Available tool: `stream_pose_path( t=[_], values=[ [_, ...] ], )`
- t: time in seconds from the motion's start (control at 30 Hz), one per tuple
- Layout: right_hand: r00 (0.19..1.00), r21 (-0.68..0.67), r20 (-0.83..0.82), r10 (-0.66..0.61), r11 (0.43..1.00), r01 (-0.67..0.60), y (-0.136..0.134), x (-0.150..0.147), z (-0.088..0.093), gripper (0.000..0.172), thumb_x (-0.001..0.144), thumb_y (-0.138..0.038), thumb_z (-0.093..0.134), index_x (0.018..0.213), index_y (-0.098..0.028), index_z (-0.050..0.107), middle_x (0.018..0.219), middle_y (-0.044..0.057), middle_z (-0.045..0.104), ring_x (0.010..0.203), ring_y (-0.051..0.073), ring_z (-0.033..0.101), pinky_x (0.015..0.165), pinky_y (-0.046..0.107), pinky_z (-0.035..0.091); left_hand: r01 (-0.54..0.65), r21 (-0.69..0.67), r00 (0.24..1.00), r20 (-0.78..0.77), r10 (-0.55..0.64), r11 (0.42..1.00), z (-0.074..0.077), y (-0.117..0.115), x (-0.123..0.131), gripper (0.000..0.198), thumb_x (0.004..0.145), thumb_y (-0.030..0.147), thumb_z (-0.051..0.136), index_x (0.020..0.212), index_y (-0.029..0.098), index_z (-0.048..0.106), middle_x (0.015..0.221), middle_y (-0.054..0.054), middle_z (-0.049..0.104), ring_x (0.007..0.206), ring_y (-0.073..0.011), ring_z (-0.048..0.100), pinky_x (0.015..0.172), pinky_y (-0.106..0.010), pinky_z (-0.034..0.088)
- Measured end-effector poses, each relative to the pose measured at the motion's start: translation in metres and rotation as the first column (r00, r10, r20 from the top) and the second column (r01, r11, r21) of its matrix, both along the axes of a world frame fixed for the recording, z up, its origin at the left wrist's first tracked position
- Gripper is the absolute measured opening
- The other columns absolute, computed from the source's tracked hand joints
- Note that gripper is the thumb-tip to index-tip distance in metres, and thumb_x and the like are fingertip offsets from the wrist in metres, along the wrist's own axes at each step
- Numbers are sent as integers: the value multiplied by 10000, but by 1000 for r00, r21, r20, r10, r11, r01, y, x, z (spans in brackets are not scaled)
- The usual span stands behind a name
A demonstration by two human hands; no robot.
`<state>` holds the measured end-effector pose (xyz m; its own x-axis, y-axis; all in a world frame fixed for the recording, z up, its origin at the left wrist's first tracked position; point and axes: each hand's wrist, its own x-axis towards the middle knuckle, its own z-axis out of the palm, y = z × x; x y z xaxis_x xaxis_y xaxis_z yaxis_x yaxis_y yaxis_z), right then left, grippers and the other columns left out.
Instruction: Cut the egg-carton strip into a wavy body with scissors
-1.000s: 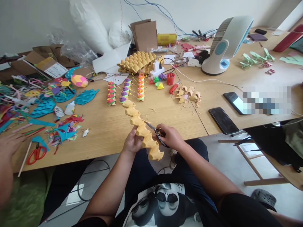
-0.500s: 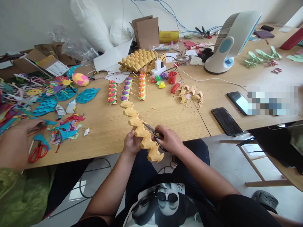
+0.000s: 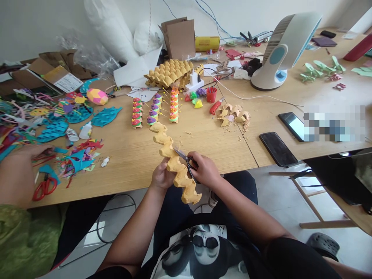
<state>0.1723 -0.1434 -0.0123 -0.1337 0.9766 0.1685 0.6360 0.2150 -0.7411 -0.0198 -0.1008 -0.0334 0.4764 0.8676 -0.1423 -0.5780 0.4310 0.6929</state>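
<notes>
My left hand (image 3: 161, 177) grips a long yellow strip of egg-carton cups (image 3: 174, 162) just above the table's front edge. My right hand (image 3: 204, 169) is closed on a pair of scissors (image 3: 183, 159), whose blades meet the strip's right side near its middle. The strip runs from near my lap up toward three painted, pin-studded carton rows (image 3: 154, 108) on the wooden table (image 3: 130, 155).
Another person's hand (image 3: 17, 170) in a green sleeve rests at the left among coloured paper scraps and red scissors (image 3: 43, 188). Egg trays (image 3: 168, 73), a red cup (image 3: 211, 95), carton scraps (image 3: 232, 114), two phones (image 3: 276, 147) and a white fan (image 3: 283, 46) stand further back.
The scissors have worked a little further up the strip and the strip has shifted slightly. The other person's hand at the left has moved in over the scraps.
</notes>
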Motion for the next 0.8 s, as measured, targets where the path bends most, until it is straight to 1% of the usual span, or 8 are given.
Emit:
stream_pose_path(
  t=[0.1, 0.23, 0.33, 0.47, 0.63, 0.8],
  values=[
    [999, 9, 9, 42, 999, -42, -1, 2, 3, 316, 880, -273, 577, 1192, -228, 557, 733, -16, 605, 704, 186, 571, 629, 260, 320, -2, 6, 1000, 1, 2, 1000, 1, 0, 0, 464, 642, 441, 872, 1037, 265, 704, 1003, -21, 761, 876, -227, 717, 793, -350, 573],
    [997, 18, 70, 29, 999, -31, -3, 5, 7, 337, 877, -319, 596, 1198, -222, 561, 811, 25, 660, 781, 219, 603, 646, 276, 330, -19, -2, 1000, 22, 19, 1000, 2, 0, 0, 429, 666, 435, 856, 1033, 271, 706, 999, -13, 756, 895, -215, 710, 828, -344, 568],
    [995, 14, 100, 16, 1000, -17, -4, 4, 8, 332, 877, -318, 596, 1193, -220, 568, 871, 49, 692, 815, 233, 616, 653, 287, 329, -34, -10, 999, 10, 34, 999, 1, 0, 0, 447, 667, 435, 849, 1053, 263, 705, 1023, -32, 753, 933, -236, 706, 848, -359, 558],
    [995, 4, 97, 10, 1000, -11, -4, 3, 8, 333, 882, -305, 588, 1205, -226, 570, 891, 53, 702, 824, 235, 617, 657, 289, 332, -31, -20, 999, -17, 31, 999, -2, 0, -1, 473, 680, 435, 826, 1099, 267, 686, 1049, -50, 743, 971, -269, 704, 856, -387, 548],
    [999, 0, 38, 33, 999, -33, -3, 1, 7, 324, 893, -314, 588, 1202, -219, 573, 814, 28, 661, 767, 216, 589, 650, 279, 330, -13, -24, 1000, 2, 13, 1000, -5, 1, -3, 467, 691, 422, 817, 1112, 275, 677, 1002, -26, 737, 940, -250, 708, 842, -374, 556],
    [995, -27, -46, 90, 995, -92, -1, 5, 10, 320, 897, -313, 596, 1201, -216, 569, 709, -26, 568, 698, 184, 554, 632, 261, 323, -2, -10, 1000, 11, 2, 1000, -5, 2, -3, 488, 651, 419, 848, 1082, 241, 704, 990, -45, 746, 885, -240, 706, 791, -354, 568]
  ],
)
